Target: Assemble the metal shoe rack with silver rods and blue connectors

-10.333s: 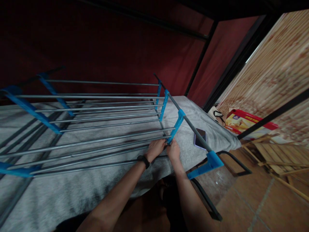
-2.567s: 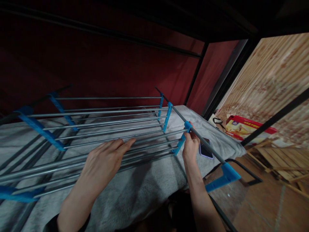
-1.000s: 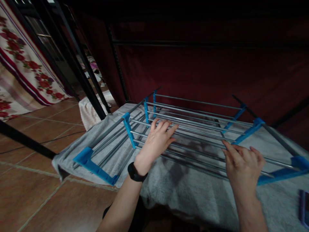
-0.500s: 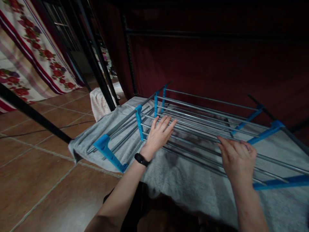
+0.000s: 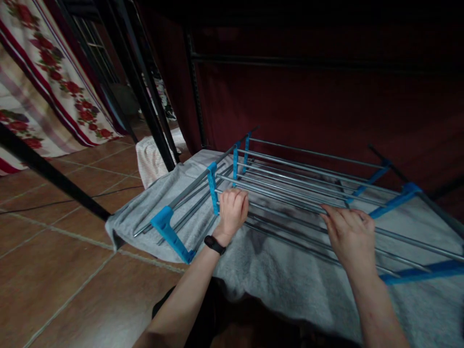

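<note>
Both hands are working the metal rack (image 5: 308,186) lying on the grey blanket (image 5: 290,280); the left hand (image 5: 234,210), flat a moment ago, is now clenching around a rod by its blue bracket (image 5: 213,181); the right hand (image 5: 350,234) is resting open-fingered on the rods.

A dark red wall (image 5: 308,106) fills the upper right of the frame. Terracotta floor tiles (image 5: 54,261) are seen at lower left, crossed by black metal posts (image 5: 145,96). A floral curtain (image 5: 43,87) is hung at upper left. The light is dim.
</note>
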